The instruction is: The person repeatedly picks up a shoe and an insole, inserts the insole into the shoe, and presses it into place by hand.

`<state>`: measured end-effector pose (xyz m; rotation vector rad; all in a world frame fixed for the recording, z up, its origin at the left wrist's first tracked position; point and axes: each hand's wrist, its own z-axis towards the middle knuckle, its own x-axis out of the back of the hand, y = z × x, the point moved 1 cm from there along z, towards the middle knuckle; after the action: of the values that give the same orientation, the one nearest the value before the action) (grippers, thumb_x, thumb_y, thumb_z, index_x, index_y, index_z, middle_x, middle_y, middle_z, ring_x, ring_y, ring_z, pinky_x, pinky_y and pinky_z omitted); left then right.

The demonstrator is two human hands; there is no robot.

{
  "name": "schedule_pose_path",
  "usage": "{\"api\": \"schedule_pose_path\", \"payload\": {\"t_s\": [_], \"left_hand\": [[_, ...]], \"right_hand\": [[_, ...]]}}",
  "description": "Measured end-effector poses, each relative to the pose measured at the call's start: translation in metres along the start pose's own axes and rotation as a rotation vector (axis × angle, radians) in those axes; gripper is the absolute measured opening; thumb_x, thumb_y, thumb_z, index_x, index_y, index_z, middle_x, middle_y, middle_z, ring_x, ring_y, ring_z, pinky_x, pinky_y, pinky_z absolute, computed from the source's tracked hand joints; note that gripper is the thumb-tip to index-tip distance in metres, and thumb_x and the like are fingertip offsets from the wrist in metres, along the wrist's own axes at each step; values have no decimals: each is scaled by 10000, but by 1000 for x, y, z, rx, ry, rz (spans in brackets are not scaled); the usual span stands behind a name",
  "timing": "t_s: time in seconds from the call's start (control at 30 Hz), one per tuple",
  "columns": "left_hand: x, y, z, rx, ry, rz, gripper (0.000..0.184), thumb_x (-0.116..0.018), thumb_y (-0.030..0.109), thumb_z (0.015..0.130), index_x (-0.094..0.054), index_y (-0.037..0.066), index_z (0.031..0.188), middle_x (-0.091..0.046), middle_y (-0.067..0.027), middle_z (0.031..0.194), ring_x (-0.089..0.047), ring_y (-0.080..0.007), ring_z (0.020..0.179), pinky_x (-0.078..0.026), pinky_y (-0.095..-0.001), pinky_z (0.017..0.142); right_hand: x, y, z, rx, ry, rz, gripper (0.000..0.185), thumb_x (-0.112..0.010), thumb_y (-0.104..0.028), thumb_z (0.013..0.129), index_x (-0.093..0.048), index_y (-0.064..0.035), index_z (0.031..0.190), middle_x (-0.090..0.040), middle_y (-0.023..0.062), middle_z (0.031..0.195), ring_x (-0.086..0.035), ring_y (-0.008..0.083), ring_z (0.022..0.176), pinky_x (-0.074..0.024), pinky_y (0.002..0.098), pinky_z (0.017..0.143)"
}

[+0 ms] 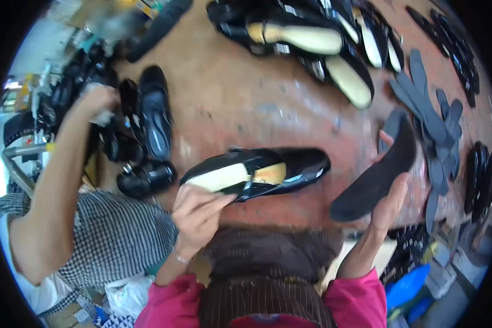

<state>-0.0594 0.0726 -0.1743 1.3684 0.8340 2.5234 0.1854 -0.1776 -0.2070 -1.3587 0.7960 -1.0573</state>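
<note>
A glossy black shoe (306,167) with a cream insole and a strap lies at the front middle of the table. My left hand (197,216) is closed on its heel end, fingers at the rim. To the right, my right hand (389,202) holds a dark grey insole-shaped piece (374,175), with the thumb on the near side and fingertips showing past its far edge. The piece is tilted and apart from the shoe.
Black shoes (350,82) are heaped at the back middle, others (154,115) stand left. Grey insole pieces (429,120) lie right, beside more black shoes (478,180). At the left, a co-worker's arm (57,186) reaches over shoes. The reddish table (246,104) has worn patches.
</note>
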Motion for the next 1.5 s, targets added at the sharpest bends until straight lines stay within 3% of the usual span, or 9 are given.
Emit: {"api": "schedule_pose_path", "payload": {"t_s": [0.1,0.23,0.33,0.43,0.47,0.8,1.3,1.37,1.5], "left_hand": [[-19,-17,-53,-37,-244,11,300,-742,-15,680,-811,103,947,-692,-23,892,-630,-223,866,-460,-366,811],[-1,-26,-67,132,-133,38,336,-823,59,748,-776,47,1081,-663,-104,1113,-612,-290,1027,-488,-404,926],[-6,-43,-71,545,44,1,571,-796,11,802,-615,-22,1343,-563,-91,1029,-621,-156,838,-505,-259,660],[-22,-62,-78,740,-38,-334,571,-738,-34,867,-544,-40,1404,-526,-21,984,-538,-42,740,-449,-176,592],[-25,-61,-75,631,-24,-295,575,-748,-21,876,-527,-64,1405,-529,-12,1009,-534,-24,709,-440,-176,549],[-30,-74,-80,679,17,-443,535,-783,-18,843,-576,-58,1335,-592,-45,1032,-616,-49,724,-530,-167,530],[-40,-81,-70,814,87,-513,320,-787,3,858,-641,-48,1138,-647,-8,782,-569,-11,546,-440,-156,420],[-38,-83,-68,897,74,-600,273,-765,4,879,-641,-45,1117,-641,-8,777,-565,-16,523,-442,-163,400],[-33,-90,-66,931,77,-750,164,-700,45,946,-659,-42,1079,-614,-4,719,-546,-38,456,-430,-180,364]], "right_hand": [[7,-23,-31,410,-220,-729,618,-507,-371,989,-512,40,1451,-592,211,1313,-545,331,1048,-411,421,984],[-14,-42,-72,481,-472,-878,468,-798,-108,686,-752,-95,1152,-644,118,1204,-559,337,1075,-453,460,912],[-42,-25,-78,511,-499,-765,370,-787,-95,693,-774,-99,1062,-674,84,1164,-597,301,1079,-465,451,912],[-84,-9,-70,539,-551,-674,299,-779,-93,712,-785,-79,1011,-684,98,1159,-607,293,1091,-479,442,933],[-98,-6,-69,544,-557,-631,279,-769,-89,716,-787,-72,993,-686,102,1156,-609,293,1091,-482,437,943],[-181,6,-70,566,-647,-466,116,-747,-114,816,-784,-32,890,-713,125,1029,-654,287,1015,-534,402,912],[-190,13,-71,700,-769,-551,270,-698,-37,796,-740,50,1049,-651,183,1279,-645,310,1122,-531,396,966],[-189,14,-67,782,-957,-498,454,-619,-61,816,-652,50,1256,-578,182,1417,-602,282,1270,-512,396,1024],[-198,7,-59,609,-1249,-610,582,-562,-61,828,-558,-38,1409,-514,154,1501,-691,248,1088,-542,371,946]]}}
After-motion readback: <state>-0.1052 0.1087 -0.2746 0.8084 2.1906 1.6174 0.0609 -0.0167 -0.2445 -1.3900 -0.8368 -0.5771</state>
